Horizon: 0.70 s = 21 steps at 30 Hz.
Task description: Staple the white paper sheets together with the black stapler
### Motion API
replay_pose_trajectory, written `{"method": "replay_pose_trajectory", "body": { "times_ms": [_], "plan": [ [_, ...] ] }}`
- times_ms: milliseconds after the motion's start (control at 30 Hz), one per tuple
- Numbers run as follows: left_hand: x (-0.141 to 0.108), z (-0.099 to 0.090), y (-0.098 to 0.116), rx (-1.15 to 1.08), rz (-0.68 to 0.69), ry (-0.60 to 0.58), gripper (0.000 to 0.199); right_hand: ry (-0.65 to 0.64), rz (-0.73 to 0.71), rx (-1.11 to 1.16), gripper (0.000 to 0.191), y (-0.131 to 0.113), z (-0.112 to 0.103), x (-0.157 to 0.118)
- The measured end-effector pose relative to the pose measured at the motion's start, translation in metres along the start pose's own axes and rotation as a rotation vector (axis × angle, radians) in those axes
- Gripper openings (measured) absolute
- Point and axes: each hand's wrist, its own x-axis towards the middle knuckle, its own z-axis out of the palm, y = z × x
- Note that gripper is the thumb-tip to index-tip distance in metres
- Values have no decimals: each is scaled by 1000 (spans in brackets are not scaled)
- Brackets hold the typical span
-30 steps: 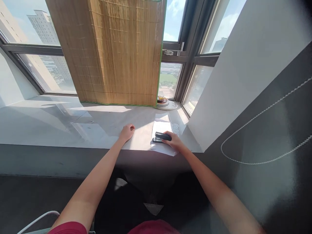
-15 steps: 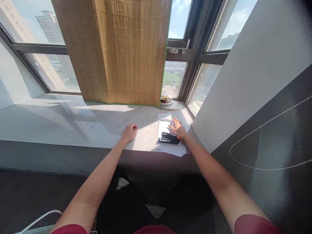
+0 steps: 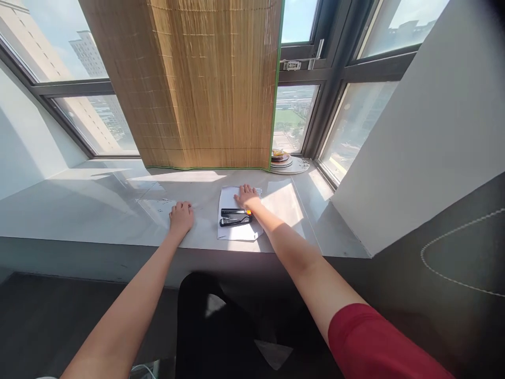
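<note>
My right hand [image 3: 248,196] lies flat with its fingers spread on the far part of a white sheet of paper [image 3: 229,198]. On that paper, just below the hand, rests a black stapler [image 3: 235,217] with an orange bit at its right end, close to my wrist. Left of the paper, my left hand [image 3: 182,217] rests on the window sill [image 3: 205,210], fingers curled in and nothing visible in them. A second pale sheet [image 3: 286,202] lies on the sill to the right of my right forearm, partly sunlit.
A bamboo blind [image 3: 213,95] hangs down to the back of the sill. Stacked plates [image 3: 290,164] stand in the back right corner by the window. A white wall [image 3: 406,131] slants along the right, with a bead cord [image 3: 442,239] hanging near it.
My right hand has moved left along the sill, and the paper with the stapler on it has shifted left too. Another sheet now lies uncovered at the right. My left hand has moved left.
</note>
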Motion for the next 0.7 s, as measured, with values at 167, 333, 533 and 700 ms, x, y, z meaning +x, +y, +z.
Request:
{"method": "replay_pose_trajectory", "body": {
  "times_ms": [167,333,533,700],
  "plan": [
    [-3,4,9,55,10,3,36,-26,-43,16,56,-53,34,18],
    [-4,0,9,56,-5,-14,37,-19,-19,-52,73,-56,36,5],
    [-7,-1,9,45,-4,-14,35,3,-1,-184,80,-17,10,-36],
    [-8,-4,8,22,20,14,35,65,-23,-284,72,44,-32,-73]
  ]
}}
